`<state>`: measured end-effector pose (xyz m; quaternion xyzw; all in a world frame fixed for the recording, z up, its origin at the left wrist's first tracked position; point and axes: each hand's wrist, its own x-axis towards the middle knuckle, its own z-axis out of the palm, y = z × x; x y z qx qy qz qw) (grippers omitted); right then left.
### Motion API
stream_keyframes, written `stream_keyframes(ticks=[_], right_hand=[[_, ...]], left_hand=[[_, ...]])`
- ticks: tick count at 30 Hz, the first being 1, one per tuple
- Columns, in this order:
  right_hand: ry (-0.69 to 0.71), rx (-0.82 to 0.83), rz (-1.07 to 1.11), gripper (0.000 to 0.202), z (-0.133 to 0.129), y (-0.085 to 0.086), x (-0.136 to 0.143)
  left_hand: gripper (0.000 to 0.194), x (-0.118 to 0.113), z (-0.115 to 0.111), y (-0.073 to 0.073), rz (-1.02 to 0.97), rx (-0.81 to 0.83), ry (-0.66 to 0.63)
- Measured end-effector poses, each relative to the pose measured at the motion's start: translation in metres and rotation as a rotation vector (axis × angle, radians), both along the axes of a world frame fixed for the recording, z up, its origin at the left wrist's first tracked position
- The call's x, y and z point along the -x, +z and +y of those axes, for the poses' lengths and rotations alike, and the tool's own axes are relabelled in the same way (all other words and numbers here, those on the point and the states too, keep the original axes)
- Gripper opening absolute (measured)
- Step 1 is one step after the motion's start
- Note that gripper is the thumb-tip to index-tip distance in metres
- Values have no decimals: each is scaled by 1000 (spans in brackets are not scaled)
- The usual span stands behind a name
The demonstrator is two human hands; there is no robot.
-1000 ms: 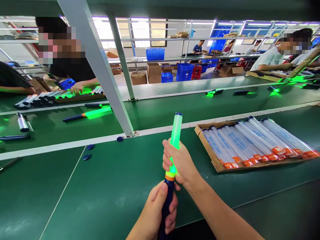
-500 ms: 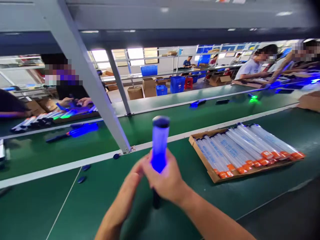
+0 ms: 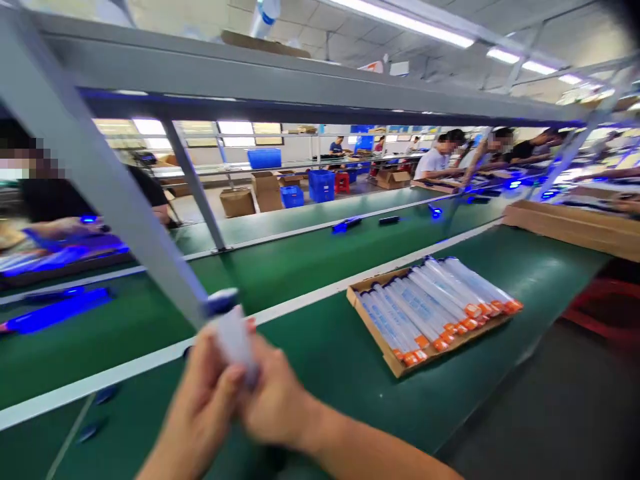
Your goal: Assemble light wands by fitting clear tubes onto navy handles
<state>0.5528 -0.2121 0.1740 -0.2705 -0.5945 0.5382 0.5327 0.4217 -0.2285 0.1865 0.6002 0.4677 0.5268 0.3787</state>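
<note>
A light stick [image 3: 234,339] with a whitish tube and a dark cap at its top end stands tilted between my hands, blurred by motion. My left hand [image 3: 203,393] is closed about the tube from the left, its thumb lying across the near side. Lower on the stick, my right hand [image 3: 277,393] is wrapped round it. My hands hide most of the stick's lower part. Right of them, a shallow cardboard tray [image 3: 373,330] holds a row of similar clear tubes [image 3: 425,300] with blue print and orange ends.
Small dark caps [image 3: 90,430] lie on the green bench at the left. A slanted grey post [image 3: 125,187] rises close beyond my hands, under an overhead shelf [image 3: 310,90]. Lit sticks [image 3: 60,310] lie on the green belt. Co-workers [image 3: 435,160] sit across the line.
The view has swung right and up. The stick's blue light is off now, and it has tipped to the left. My left hand has closed further round the tube.
</note>
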Motion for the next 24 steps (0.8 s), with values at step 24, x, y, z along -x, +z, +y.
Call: stream_keyframes(ticks=[24], right_hand=[[-200, 589, 479, 31, 38, -31, -31]], left_hand=[[46, -61, -35, -88, 54, 710, -228]])
